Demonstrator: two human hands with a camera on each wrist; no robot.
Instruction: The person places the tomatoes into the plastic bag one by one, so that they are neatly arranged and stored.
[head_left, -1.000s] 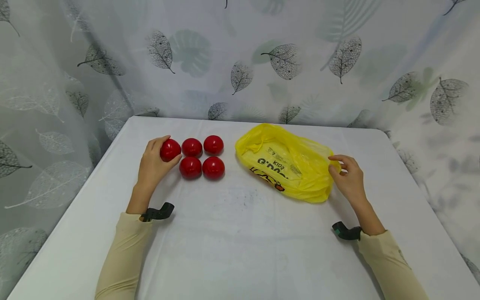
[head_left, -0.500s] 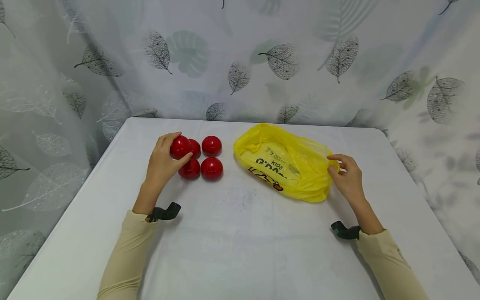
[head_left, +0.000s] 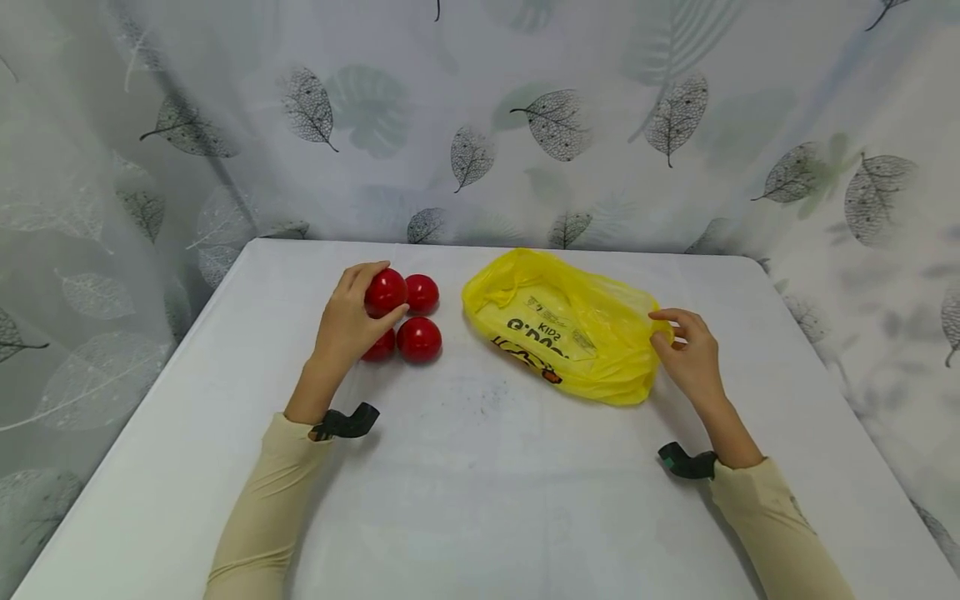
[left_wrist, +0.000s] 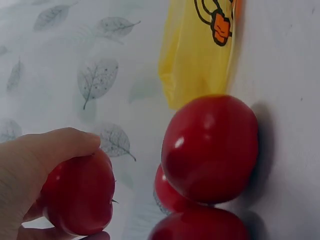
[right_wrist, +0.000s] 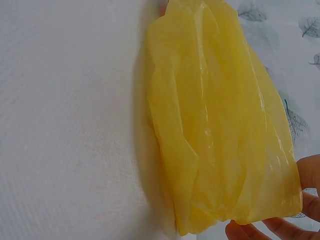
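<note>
Head view: the left hand (head_left: pixel 351 327), part-curled around a red tomato (head_left: pixel 387 292), is moving toward the right hand (head_left: pixel 692 350), narrowing the gap to the yellow bag (head_left: pixel 577 333) between them; the right hand is still pinching the bag's edge, fingertips nearly meeting. Left wrist view: the tomato is showing smooth, glossy skin; other tomatoes (left_wrist: pixel 212 150) are sitting near the left hand. Right wrist view: the bag is creasing.

Red tomatoes (head_left: pixel 420 340), one held, yellow bag (head_left: pixel 611 358) alongside
</note>
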